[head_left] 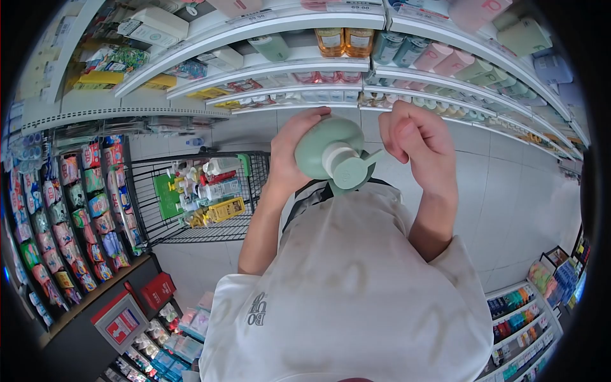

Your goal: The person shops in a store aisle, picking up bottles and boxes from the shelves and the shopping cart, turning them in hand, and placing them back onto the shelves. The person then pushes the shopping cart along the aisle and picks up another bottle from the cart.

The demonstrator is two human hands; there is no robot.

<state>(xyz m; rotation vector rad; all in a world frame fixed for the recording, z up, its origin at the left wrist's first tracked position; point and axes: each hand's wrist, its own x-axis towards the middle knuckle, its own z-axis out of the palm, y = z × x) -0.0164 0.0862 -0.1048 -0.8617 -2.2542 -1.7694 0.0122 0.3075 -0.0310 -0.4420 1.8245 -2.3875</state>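
Note:
A pale green bottle (324,149) with a pump top (351,170) is held in front of the white shirt, its top facing the camera. My left hand (291,149) wraps round the bottle's left side, with the fingers partly hidden behind it. To the right of the bottle, my right hand (417,137) is raised with its fingers curled in and thumb bent over them, apart from the bottle. Whether anything small sits inside those curled fingers cannot be made out.
Shelves (267,67) of bottles run across the top and right. A wire shopping cart (248,219) with several bottles inside stands at the left. Beyond it is a rack (70,210) of colourful packets. Red boxes (158,290) lie at the lower left.

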